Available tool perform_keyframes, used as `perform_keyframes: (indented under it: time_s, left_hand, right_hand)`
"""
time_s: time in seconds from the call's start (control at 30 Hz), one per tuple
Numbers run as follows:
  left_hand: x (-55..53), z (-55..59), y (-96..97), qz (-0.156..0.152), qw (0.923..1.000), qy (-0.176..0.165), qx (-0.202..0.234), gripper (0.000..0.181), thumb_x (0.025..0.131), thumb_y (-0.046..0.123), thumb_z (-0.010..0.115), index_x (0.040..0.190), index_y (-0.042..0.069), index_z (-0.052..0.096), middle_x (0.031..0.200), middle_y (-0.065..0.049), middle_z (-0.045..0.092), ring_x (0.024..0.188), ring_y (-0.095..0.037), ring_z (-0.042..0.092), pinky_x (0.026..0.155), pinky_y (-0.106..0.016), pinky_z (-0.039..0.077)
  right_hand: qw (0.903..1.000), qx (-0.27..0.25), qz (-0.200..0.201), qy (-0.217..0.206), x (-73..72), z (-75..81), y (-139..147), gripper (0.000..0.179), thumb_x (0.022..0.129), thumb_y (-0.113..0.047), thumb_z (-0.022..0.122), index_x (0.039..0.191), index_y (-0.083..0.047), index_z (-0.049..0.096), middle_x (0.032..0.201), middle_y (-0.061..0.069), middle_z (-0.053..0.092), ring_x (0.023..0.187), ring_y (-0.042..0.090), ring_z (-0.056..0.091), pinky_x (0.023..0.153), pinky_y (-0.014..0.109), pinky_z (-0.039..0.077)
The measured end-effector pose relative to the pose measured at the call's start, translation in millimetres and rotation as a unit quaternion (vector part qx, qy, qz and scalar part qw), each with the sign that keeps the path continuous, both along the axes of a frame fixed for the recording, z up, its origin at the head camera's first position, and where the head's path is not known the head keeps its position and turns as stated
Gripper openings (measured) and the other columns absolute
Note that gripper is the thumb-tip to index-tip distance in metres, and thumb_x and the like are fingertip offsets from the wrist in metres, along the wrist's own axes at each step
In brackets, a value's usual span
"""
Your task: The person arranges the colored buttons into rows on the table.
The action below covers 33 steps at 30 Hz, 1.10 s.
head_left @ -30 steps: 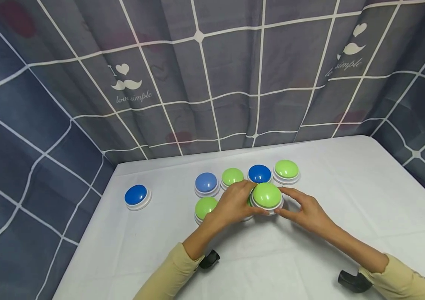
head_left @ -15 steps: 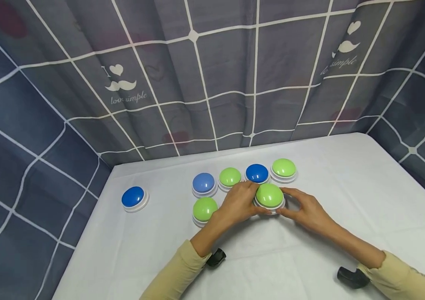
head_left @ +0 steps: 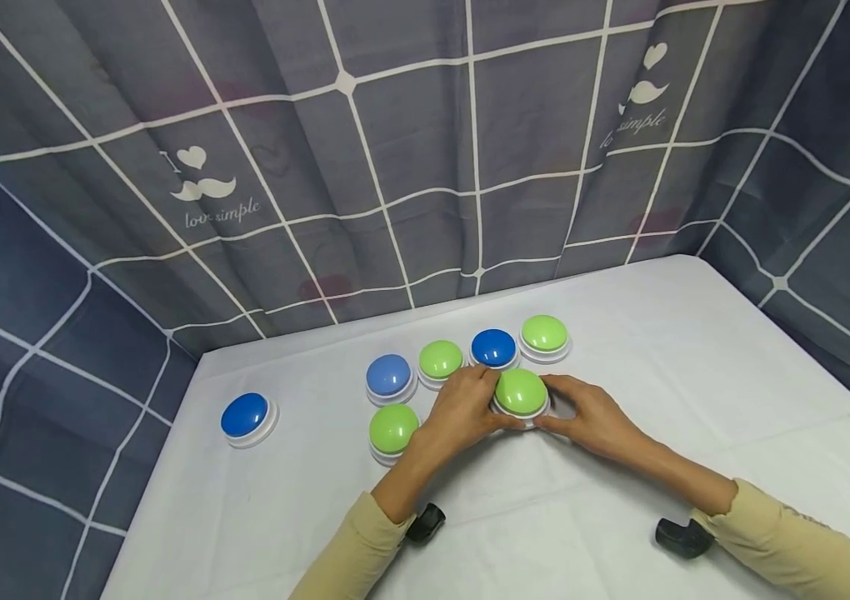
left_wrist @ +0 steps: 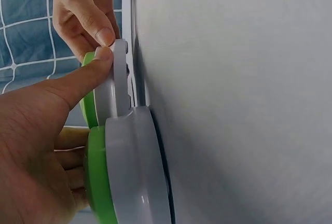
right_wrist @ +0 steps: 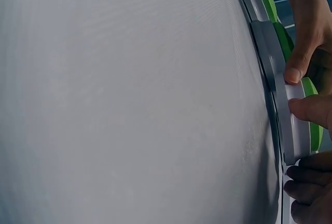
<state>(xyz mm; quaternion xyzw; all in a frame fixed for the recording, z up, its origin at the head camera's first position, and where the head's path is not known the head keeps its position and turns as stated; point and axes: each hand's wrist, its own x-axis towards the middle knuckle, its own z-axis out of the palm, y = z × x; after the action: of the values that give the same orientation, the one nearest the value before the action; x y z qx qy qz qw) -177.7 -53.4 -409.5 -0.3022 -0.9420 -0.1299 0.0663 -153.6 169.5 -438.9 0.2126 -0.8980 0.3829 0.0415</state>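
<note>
Both hands hold one green-domed push button [head_left: 521, 392] with a white base, right at the tabletop. My left hand [head_left: 464, 408] grips its left side, thumb at the front of the base. On the right side, my right hand [head_left: 596, 419] grips the base between thumb and fingers. In the left wrist view, the held button's base [left_wrist: 106, 97] shows small feet underneath, close over the white cloth. A second green button [left_wrist: 136, 169] sits beside it beneath my left palm, hidden in the head view. Both thumbs nearly meet at the base in the right wrist view.
Behind stand a light blue button [head_left: 388, 375], a green button [head_left: 441, 359], a dark blue button [head_left: 493, 347] and another green button [head_left: 545, 334]. One green button [head_left: 393, 429] stands left of my left wrist. A dark blue button [head_left: 246, 415] sits apart at far left. A checked curtain [head_left: 425, 150] surrounds the table.
The held green button has shifted slightly right relative to the back row, and the green button beneath the left hand has become hidden. The head view has swung, so the scene slides left.
</note>
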Motion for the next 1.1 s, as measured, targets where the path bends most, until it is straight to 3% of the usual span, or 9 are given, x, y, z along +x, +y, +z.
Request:
perform_keyframes:
  time_s: [0.37,0.63,0.8,1.1]
  left_hand:
    - [-5.7,-1.9,7.0,0.003,0.9998,-0.004,-0.019,0.072,0.068,0.057,0.086,0.115,0.005,0.067,0.102,-0.004,0.068,0.096,-0.019,0.064,0.086,-0.031,0.05]
    - [-6.4,-2.9,4.6,0.009,0.9986,0.017,-0.049,0.074,0.066,0.061,0.085,0.113,0.006,0.068,0.098,-0.003,0.066,0.094,-0.019,0.063,0.087,-0.031,0.049]
    - [-5.4,-2.4,3.5,0.021,0.9985,0.009,-0.05,0.074,0.066,0.06,0.085,0.113,0.006,0.068,0.099,-0.003,0.065,0.095,-0.02,0.062,0.088,-0.032,0.049]
    - [-2.4,1.4,-1.0,0.025,0.999,-0.017,-0.033,0.082,0.07,0.059,0.083,0.127,0.005,0.062,0.116,-0.006,0.064,0.108,-0.022,0.06,0.097,-0.035,0.046]
  right_hand:
    - [0.9999,0.006,-0.011,-0.007,-1.3,-2.4,4.2,0.061,0.082,-0.019,0.082,0.133,0.005,0.057,0.132,0.023,0.059,0.127,0.043,0.05,0.102,0.059,0.039]
    - [0.9998,0.021,-0.003,0.0,-4.4,-7.5,2.6,0.062,0.081,-0.017,0.082,0.133,0.005,0.057,0.132,0.023,0.059,0.126,0.043,0.051,0.103,0.057,0.04]
    - [0.9998,0.02,0.007,0.004,-6.3,-7.4,2.1,0.062,0.083,-0.022,0.082,0.134,0.003,0.056,0.133,0.02,0.059,0.127,0.04,0.05,0.104,0.056,0.039]
    - [0.9994,0.036,0.003,0.001,-4.0,-4.5,3.8,0.068,0.084,-0.027,0.08,0.137,0.006,0.052,0.136,0.024,0.055,0.129,0.042,0.048,0.105,0.056,0.038]
